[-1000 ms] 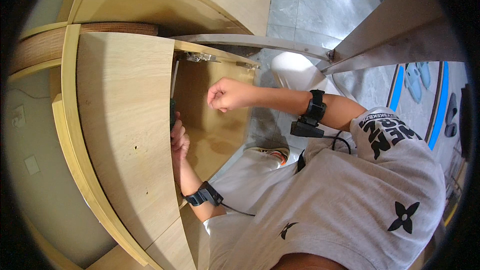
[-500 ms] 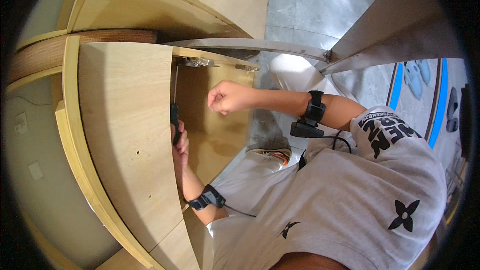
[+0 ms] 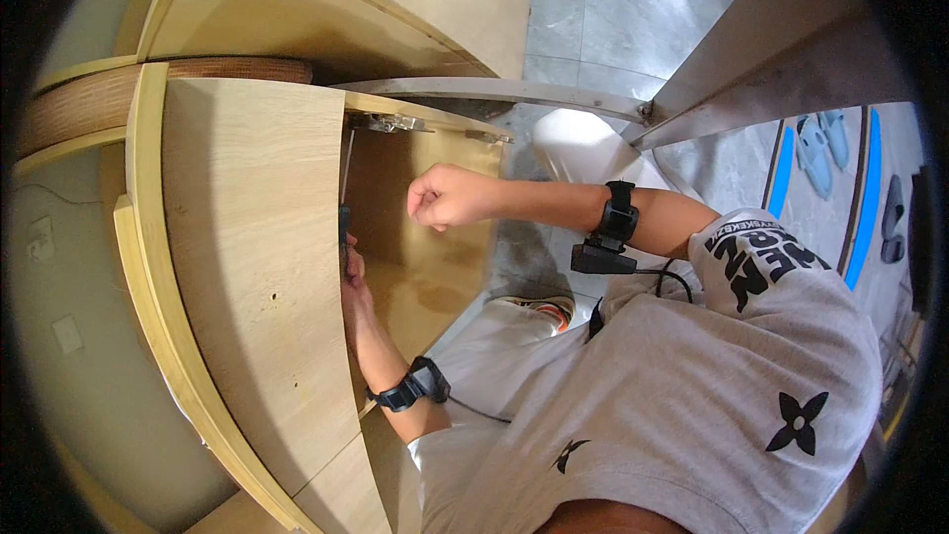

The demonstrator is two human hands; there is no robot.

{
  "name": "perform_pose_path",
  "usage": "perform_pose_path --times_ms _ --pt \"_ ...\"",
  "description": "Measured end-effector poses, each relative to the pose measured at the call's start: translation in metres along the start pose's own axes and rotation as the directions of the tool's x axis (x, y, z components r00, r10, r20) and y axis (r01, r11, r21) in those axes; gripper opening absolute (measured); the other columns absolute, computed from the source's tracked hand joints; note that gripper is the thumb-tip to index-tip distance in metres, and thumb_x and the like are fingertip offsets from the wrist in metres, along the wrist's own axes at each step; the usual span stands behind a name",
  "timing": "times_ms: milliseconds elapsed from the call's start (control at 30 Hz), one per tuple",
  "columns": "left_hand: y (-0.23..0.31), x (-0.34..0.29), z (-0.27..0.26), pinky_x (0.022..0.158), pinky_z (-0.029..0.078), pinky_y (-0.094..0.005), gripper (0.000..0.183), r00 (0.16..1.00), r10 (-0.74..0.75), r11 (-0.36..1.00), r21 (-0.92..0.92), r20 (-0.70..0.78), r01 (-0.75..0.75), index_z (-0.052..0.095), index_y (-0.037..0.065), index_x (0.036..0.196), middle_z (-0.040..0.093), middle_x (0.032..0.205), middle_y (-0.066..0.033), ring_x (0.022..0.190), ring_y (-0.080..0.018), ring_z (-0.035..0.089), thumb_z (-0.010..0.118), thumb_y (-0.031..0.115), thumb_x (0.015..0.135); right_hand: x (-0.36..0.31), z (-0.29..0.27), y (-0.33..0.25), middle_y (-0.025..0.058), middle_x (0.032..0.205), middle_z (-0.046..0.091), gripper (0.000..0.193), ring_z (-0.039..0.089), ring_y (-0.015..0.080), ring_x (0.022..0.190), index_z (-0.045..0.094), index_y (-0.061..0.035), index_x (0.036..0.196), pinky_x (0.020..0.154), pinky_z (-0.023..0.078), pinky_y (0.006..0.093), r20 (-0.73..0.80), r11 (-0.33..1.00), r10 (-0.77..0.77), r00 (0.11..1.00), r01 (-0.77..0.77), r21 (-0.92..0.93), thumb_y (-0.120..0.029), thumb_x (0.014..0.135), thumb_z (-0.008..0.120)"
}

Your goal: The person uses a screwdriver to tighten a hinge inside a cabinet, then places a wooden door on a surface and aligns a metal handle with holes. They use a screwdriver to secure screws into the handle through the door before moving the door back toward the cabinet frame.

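Screwdriver [image 3: 343, 227] beside the wooden panel [image 3: 257, 208], pointing toward the hinge [image 3: 390, 124]; left hand [image 3: 354, 274], wrapped round it, just slid further behind, so likely still working there; right hand [image 3: 445, 197] fisted, nothing showing.

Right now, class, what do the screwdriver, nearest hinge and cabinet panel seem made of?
Screwdriver: grey shaft suggests metal; dark, matt handle, perhaps plastic or rubber.
Nearest hinge: probably polished metal, from its bright glints.
Cabinet panel: smooth wood or laminate, showing pale grain.
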State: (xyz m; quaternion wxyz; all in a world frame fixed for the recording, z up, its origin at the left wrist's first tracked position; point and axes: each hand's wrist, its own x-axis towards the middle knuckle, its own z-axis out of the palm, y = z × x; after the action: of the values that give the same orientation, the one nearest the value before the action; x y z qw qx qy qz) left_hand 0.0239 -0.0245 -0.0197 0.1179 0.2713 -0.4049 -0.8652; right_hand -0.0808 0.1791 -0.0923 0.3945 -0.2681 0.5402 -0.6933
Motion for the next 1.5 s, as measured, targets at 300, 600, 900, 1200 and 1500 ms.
perform_pose_path --times_ms 300,600,900,1200,1500 --pt "-0.019 -0.003 0.016 0.047 0.042 -0.0240 0.048 0.982 0.187 0.338 0.940 -0.024 -0.042 0.039 -0.007 0.128 0.056 0.095 -0.0152 0.061 -0.0155 0.050 0.036 0.029 0.097 -0.004 -0.010 0.004 0.0038 0.065 0.059 0.012 0.056 0.0101 0.057 0.061 0.0005 0.084 0.054 0.043 0.0250 -0.028 0.999 -0.013 1.000 0.015 0.046 -0.010 0.078 0.058" --pt "0.009 -0.004 0.012 0.042 0.034 -0.0227 0.039 0.957 -0.089 0.994 0.086 0.278 0.068 0.046 -0.001 0.122 0.056 0.089 -0.0164 0.053 -0.0111 0.042 0.043 0.027 0.094 -0.003 -0.003 0.000 0.0034 0.066 0.059 0.013 0.056 0.0101 0.057 0.061 -0.0004 0.085 0.054 0.044 0.0254 0.003 1.000 -0.015 1.000 0.015 -0.011 -0.011 0.079 0.057" --pt "-0.003 -0.011 0.011 0.040 0.032 -0.0202 0.039 0.949 0.311 0.475 0.858 0.045 -0.196 0.044 -0.002 0.124 0.053 0.082 -0.0131 0.047 -0.0088 0.036 0.048 0.022 0.094 -0.001 0.001 0.000 0.0039 0.066 0.060 0.012 0.057 0.0098 0.057 0.062 -0.0006 0.084 0.054 0.044 0.0254 0.010 0.997 -0.004 1.000 0.005 -0.072 -0.010 0.079 0.057" --pt "0.000 -0.011 0.007 0.042 0.034 -0.0184 0.040 0.979 -0.018 0.883 0.463 0.203 -0.080 0.045 0.000 0.125 0.058 0.092 -0.0134 0.054 -0.0093 0.039 0.052 0.021 0.092 0.001 0.006 0.000 0.0042 0.065 0.060 0.013 0.057 0.0105 0.057 0.061 0.0007 0.084 0.055 0.044 0.0258 0.004 1.000 -0.007 1.000 0.007 -0.005 -0.010 0.078 0.057" --pt "-0.007 -0.003 0.023 0.040 0.033 -0.0182 0.045 0.912 0.398 0.401 0.876 0.096 -0.267 0.036 0.001 0.132 0.054 0.094 -0.0131 0.056 -0.0093 0.040 0.048 0.021 0.093 0.002 0.005 0.005 0.0038 0.064 0.059 0.013 0.055 0.0103 0.056 0.061 0.0000 0.084 0.055 0.044 0.0261 0.022 0.999 0.006 1.000 -0.005 -0.048 -0.010 0.078 0.057"
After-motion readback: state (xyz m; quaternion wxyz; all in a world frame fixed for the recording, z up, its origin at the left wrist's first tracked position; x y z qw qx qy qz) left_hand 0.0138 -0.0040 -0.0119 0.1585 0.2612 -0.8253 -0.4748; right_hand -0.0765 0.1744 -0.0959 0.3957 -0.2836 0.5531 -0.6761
